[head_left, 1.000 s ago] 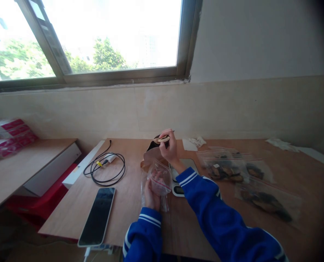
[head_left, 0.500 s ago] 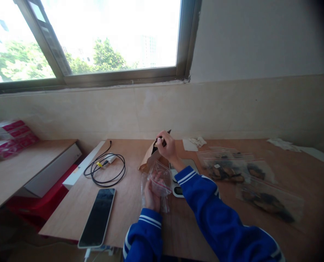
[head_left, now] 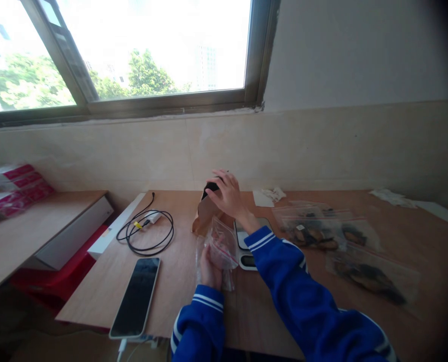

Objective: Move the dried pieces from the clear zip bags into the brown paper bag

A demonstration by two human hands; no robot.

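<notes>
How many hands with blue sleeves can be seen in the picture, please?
2: the left hand holds a clear zip bag, and the right hand is at the open mouth of a brown paper bag.

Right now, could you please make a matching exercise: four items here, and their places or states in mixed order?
1. left hand
2. right hand
3. phone
4. black cable

A. dark screen, white cable at near end
B. holds a clear plastic bag
C. lies in loops
D. at a brown paper bag's mouth

Pairs: 1-B, 2-D, 3-A, 4-C
</notes>
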